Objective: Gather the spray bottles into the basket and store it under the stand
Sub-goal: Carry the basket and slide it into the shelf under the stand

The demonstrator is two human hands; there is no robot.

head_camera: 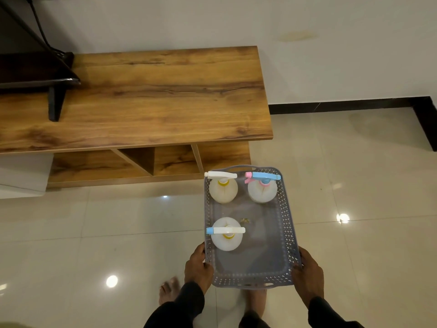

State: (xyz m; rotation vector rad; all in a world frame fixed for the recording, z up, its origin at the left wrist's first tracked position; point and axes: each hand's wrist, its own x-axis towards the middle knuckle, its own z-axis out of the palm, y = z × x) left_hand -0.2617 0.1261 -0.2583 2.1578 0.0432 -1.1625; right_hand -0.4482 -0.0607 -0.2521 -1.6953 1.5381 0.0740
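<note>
I hold a grey perforated basket [287,233] above the floor, long side pointing away from me. My left hand [197,266] grips its near left rim and my right hand [307,272] grips its near right rim. Three spray bottles stand upright inside: one with a white trigger head [223,189] at the far left, one with a blue and pink head [262,189] at the far right, and one with a white head and blue nozzle [227,234] at the near left. The wooden stand [146,95] is ahead, with open shelf compartments [175,162] beneath its top.
A dark TV [35,69] on a black foot stands at the stand's left end. A white wall with a black skirting [343,106] runs behind. Glossy tiled floor [118,221] lies between me and the stand. My bare feet [169,292] show below the basket.
</note>
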